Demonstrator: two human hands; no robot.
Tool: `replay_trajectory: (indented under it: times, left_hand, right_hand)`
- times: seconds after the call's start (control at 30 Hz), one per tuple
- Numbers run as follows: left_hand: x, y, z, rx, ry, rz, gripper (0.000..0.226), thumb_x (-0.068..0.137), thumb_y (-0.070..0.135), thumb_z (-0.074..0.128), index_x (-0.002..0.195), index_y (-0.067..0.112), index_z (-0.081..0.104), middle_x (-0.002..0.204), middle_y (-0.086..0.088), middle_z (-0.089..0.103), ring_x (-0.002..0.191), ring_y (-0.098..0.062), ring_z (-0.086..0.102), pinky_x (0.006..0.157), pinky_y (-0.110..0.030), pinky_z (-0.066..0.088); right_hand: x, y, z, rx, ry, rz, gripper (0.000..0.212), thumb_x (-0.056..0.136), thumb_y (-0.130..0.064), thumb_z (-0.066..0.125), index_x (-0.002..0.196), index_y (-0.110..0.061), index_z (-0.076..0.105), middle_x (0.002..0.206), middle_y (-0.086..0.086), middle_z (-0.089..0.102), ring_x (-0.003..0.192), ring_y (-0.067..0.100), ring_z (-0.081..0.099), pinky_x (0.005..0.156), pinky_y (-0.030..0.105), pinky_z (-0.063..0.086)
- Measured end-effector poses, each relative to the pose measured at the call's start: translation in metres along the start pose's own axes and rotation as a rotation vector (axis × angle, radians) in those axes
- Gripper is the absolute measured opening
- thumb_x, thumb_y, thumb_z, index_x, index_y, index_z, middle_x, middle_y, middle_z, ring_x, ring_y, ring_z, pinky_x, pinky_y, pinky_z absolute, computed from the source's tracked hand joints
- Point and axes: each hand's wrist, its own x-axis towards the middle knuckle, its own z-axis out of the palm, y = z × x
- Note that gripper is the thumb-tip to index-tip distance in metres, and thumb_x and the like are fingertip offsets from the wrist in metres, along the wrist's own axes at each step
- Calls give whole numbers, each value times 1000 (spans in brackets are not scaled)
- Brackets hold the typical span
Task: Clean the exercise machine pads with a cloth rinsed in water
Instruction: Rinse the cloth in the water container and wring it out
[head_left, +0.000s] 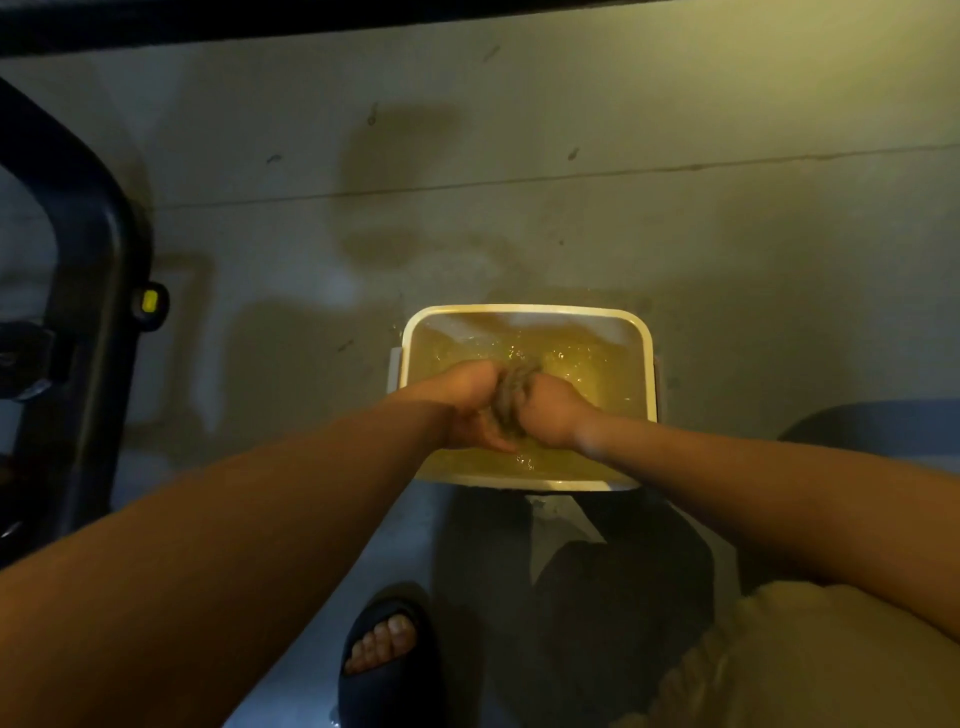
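A white rectangular tub (527, 310) full of yellowish water stands on the concrete floor in front of me. Both hands are over it, side by side, gripping a twisted grey cloth (511, 395) between them. My left hand (465, 405) holds the cloth's left end and my right hand (550, 413) holds its right end. The cloth is wrung tight into a rope shape just above the water, which ripples and splashes around it. The black frame of the exercise machine (98, 291) curves along the left edge.
A yellow knob (149, 300) sticks out of the machine frame. My foot in a dark slide sandal (387, 654) is on the floor near the tub. Wet dark patches mark the concrete (395, 171) behind the tub. A grey rounded shape (872, 421) lies at right.
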Motion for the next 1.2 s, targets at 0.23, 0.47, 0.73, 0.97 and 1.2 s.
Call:
replay_trajectory:
  times: [0.23, 0.47, 0.73, 0.97, 1.2]
  left_hand:
    - [-2, 12, 2, -152, 85, 80, 28, 96, -1, 33, 78, 3, 54, 73, -14, 56, 72, -25, 59, 61, -33, 51]
    - [-18, 11, 18, -132, -26, 68, 29, 105, 9, 38, 91, 6, 63, 84, -12, 65, 77, -23, 65, 67, -39, 60]
    - [-19, -7, -1, 66, -4, 65, 30, 106, 39, 41, 101, 19, 63, 96, -8, 66, 88, -28, 66, 74, -44, 59]
    - [-12, 11, -17, -196, -143, 135, 67, 104, 59, 29, 117, 7, 70, 109, -23, 64, 84, -28, 65, 74, -37, 53]
    - [-15, 15, -22, -193, -220, 72, 75, 97, 72, 35, 129, 12, 65, 125, -20, 66, 109, -38, 67, 79, -45, 62]
  right_hand:
    - [-27, -16, 1, -61, 151, -434, 29, 100, -34, 39, 106, -17, 61, 105, 7, 69, 86, 24, 62, 70, 36, 48]
    - [-7, 9, -18, -414, 134, -152, 26, 103, -21, 47, 120, -6, 60, 110, 13, 69, 93, 30, 68, 79, 42, 57]
    - [-25, -7, -24, 446, -211, -54, 20, 107, -23, 48, 111, -10, 62, 90, 8, 63, 80, 20, 58, 70, 32, 47]
    - [-27, -28, -55, 564, -165, -26, 14, 103, -9, 52, 101, -19, 61, 90, 6, 60, 81, 18, 55, 67, 28, 46]
    - [-31, -33, -67, 384, -101, -304, 16, 93, 11, 56, 100, -2, 64, 92, 11, 64, 83, 18, 61, 70, 24, 54]
